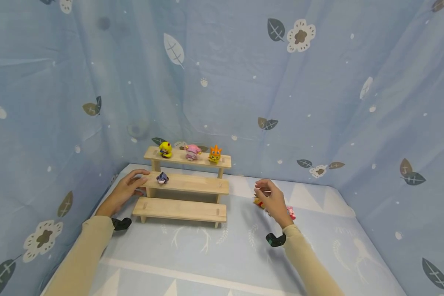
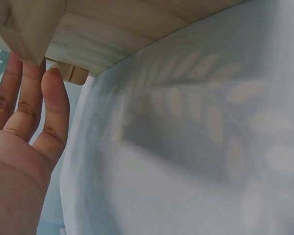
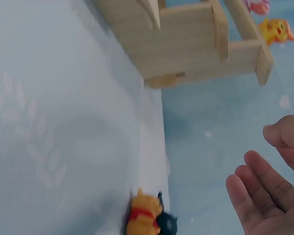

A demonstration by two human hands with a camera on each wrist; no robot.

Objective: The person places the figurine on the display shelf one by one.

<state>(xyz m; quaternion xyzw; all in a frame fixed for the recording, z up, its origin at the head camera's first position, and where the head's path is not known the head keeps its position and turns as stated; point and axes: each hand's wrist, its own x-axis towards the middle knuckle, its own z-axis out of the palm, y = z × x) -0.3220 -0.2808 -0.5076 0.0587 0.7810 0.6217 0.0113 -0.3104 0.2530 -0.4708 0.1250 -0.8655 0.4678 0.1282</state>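
A three-tier wooden stand (image 1: 186, 183) holds small figurines. On the middle tier's left end rest the fingertips of my left hand (image 1: 125, 191), fingers fairly straight; in the left wrist view the wood (image 2: 93, 39) partly covers them. Close by on that tier sits a dark blue figurine (image 1: 162, 178). My right hand (image 1: 274, 202) hovers over the cloth, its thumb and fingers apart with nothing between them. Below it lies a yellow bear figurine in a red shirt (image 3: 142, 215), beside a dark round-headed one (image 3: 167, 223). A pink-and-red figurine (image 1: 291, 212) shows past my wrist.
The top tier carries a yellow figurine (image 1: 165, 149), a pink one (image 1: 192, 152) and an orange-and-yellow one (image 1: 215, 154). Blue patterned curtains (image 1: 237, 82) enclose the back and sides. A pale blue patterned cloth (image 1: 192, 255) covers the surface under the stand.
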